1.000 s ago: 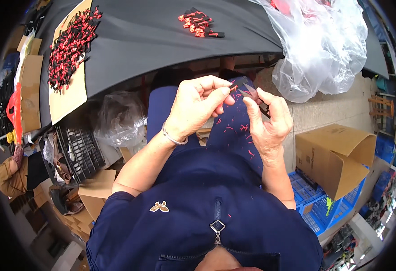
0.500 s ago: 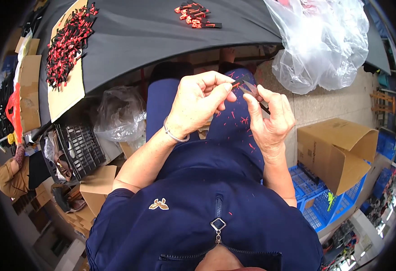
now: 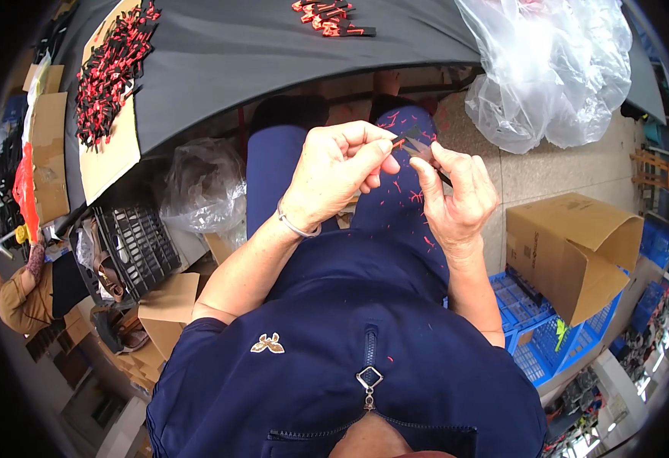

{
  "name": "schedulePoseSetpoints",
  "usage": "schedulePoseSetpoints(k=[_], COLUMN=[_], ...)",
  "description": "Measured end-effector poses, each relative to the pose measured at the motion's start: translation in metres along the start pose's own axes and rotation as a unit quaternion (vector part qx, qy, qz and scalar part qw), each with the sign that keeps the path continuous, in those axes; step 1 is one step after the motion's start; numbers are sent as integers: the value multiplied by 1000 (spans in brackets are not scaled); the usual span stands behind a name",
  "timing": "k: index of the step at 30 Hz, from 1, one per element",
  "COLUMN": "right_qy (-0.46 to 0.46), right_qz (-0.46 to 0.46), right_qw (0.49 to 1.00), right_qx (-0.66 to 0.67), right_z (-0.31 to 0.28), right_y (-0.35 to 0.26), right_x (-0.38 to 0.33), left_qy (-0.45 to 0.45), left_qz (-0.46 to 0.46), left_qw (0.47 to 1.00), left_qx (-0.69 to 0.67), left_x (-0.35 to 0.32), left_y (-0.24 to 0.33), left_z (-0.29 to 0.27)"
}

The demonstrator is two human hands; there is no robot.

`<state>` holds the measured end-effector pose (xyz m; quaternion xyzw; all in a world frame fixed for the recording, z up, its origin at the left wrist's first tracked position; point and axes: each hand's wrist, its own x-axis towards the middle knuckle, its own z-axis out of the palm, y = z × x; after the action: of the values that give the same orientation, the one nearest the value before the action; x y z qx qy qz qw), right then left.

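My left hand (image 3: 337, 169) and my right hand (image 3: 455, 196) meet above my lap, both pinching a small dark strip with a red end (image 3: 411, 143). The fingertips of my left hand grip its near end, and my right thumb and forefinger hold the other side. Small red snippets (image 3: 413, 195) lie scattered on my blue trouser leg below the hands. A thin bracelet circles my left wrist.
A dark table (image 3: 273, 53) is ahead, with a pile of red-and-black pieces on cardboard (image 3: 109, 72) at left and a smaller pile (image 3: 333, 17) at top. A clear plastic bag (image 3: 556, 69) hangs right. An open cardboard box (image 3: 571, 248) and blue crate (image 3: 537, 336) stand right.
Both hands have shifted slightly lower and closer to me while still pinching the small strip; the fingers have regripped a little.
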<state>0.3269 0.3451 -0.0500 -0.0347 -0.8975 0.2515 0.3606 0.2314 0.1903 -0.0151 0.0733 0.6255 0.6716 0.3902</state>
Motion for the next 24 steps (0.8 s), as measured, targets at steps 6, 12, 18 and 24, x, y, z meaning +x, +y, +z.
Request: schedulePoseSetpoints(k=[6,12,18,24], right_qy=[-1,-14,-28,-50], right_qz=[110,-22,16,82], right_qw=[988,999,999,994], right_qx=[105,-21,26,61], right_z=[6,2,3,5], right_y=[2,6,7,1], right_x=[-8,-1,-1,-4], left_qy=[4,23,14,10], left_qz=[1,-5,-13,-31], left_qw=[1000,1000,1000,998], left_qx=[-2,8,-5,-60], left_x=[0,1,2,2], left_y=[-5,-9,-11,-20], left_z=[3,2,3,-1])
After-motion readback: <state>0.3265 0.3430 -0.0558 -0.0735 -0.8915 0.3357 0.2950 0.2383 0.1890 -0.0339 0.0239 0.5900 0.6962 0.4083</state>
